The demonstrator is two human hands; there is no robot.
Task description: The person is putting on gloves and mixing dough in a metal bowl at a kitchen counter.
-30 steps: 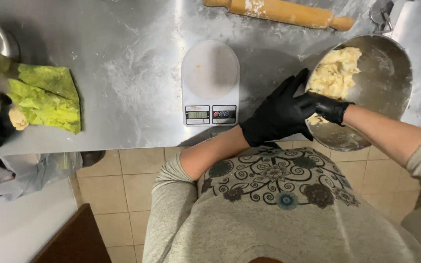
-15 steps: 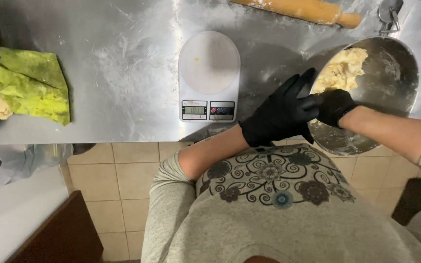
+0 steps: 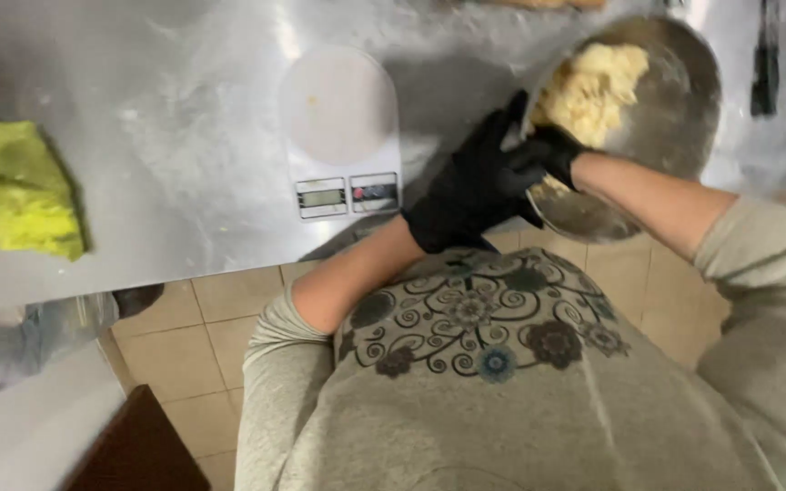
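A metal mixing bowl (image 3: 675, 109) sits tilted at the front edge of the steel counter, with a pale yellow lump of dough (image 3: 593, 91) inside. My left hand (image 3: 479, 186), in a black glove, grips the bowl's near-left rim from outside. My right hand (image 3: 557, 150), also in a black glove, reaches into the bowl and presses against the dough at its lower left; its fingers are mostly hidden behind the left hand and the dough.
A white kitchen scale (image 3: 343, 132) stands on the floured steel counter (image 3: 166, 118) left of the bowl. A yellow-green cloth (image 3: 11, 191) lies at the far left. A dark utensil (image 3: 764, 64) lies at the right edge. Tiled floor (image 3: 229, 309) shows below the counter.
The bowl has tipped more toward me and the dough has shifted to its upper left. Both hands stayed at the bowl's left rim. The view moved in closer, and the rolling pin left the top.
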